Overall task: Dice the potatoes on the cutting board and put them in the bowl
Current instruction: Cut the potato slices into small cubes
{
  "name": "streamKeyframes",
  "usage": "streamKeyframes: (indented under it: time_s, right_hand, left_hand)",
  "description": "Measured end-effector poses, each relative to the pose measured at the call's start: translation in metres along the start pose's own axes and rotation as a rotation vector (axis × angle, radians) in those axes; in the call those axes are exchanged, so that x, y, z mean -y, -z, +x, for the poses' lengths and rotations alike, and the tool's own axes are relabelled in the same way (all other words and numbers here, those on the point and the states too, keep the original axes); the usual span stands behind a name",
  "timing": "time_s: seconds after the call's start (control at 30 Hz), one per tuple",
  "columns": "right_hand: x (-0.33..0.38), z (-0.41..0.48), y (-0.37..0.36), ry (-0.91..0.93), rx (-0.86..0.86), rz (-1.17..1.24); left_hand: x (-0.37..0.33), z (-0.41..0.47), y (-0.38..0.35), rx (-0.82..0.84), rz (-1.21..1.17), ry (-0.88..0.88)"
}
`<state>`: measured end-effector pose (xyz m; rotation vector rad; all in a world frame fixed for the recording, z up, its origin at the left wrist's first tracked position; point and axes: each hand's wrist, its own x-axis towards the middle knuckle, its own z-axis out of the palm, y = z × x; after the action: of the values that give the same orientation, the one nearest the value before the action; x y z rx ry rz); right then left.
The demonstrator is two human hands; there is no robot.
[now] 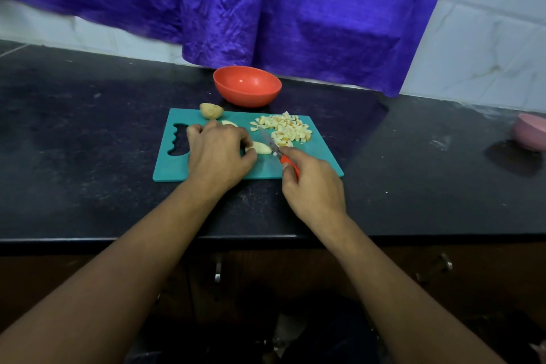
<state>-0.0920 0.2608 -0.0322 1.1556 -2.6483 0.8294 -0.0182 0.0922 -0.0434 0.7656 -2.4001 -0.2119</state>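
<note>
Potato wedge [261, 147] on cutting board [174, 167] in L hand [218, 154] pinch; knife [270, 140] in R hand [313, 186] grip

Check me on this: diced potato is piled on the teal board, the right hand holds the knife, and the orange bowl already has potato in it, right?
One thing is wrong. In the head view the orange bowl is empty; the diced potato is piled on the teal board and the right hand holds the knife.
</note>
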Motion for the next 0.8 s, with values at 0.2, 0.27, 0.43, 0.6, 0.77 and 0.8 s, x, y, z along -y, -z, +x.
streamKeyframes:
  time_s: [0.2, 0.27, 0.43, 0.6, 0.77, 0.8]
  right_hand:
    - [0.004, 0.002, 0.0, 0.007, 0.025, -0.014]
    - [0.006, 0.003, 0.002, 0.004, 0.02, -0.012]
    - [0.011, 0.007, 0.006, 0.022, -0.02, -0.056]
    - [0.019, 0.007, -0.002, 0.05, -0.015, -0.175]
    - [0.025, 0.003, -0.012, 0.07, 0.069, -0.318]
    - [0.026, 0.003, -0.012, 0.071, 0.079, -0.332]
  left_hand:
    - [0.0, 0.001, 0.0, 0.016, -0.02, -0.023]
    - [-0.002, 0.001, 0.0, 0.005, -0.008, -0.011]
    - [-0.003, 0.002, -0.001, -0.007, 0.02, 0.015]
    - [-0.002, 0.003, -0.001, -0.012, 0.028, 0.036]
    - [-0.002, 0.002, 0.0, -0.009, 0.008, 0.055]
    - [-0.002, 0.002, 0.001, -0.007, 0.002, 0.059]
